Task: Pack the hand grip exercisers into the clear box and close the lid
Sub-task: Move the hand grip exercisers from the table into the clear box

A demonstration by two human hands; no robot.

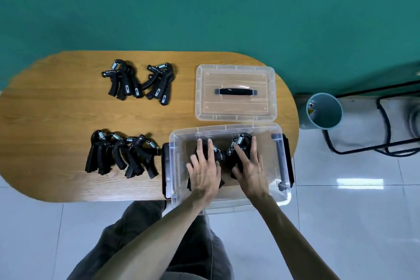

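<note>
The clear box (276,198) stands open at the table's near right edge, with black latches on both sides. Inside it lie black hand grip exercisers (243,143) with steel springs. My left hand (203,169) rests flat on the left ones with fingers straight. My right hand (248,166) lies flat on the right ones, fingers spread. A group of several exercisers (122,154) lies left of the box. Another group (141,80) sits at the far left. The clear lid (236,92) with a black handle lies flat behind the box.
The oval wooden table (56,109) ends just right of the box. A teal bin (323,110) and a black metal frame (363,143) stand on the tiled floor to the right. A green wall is behind the table.
</note>
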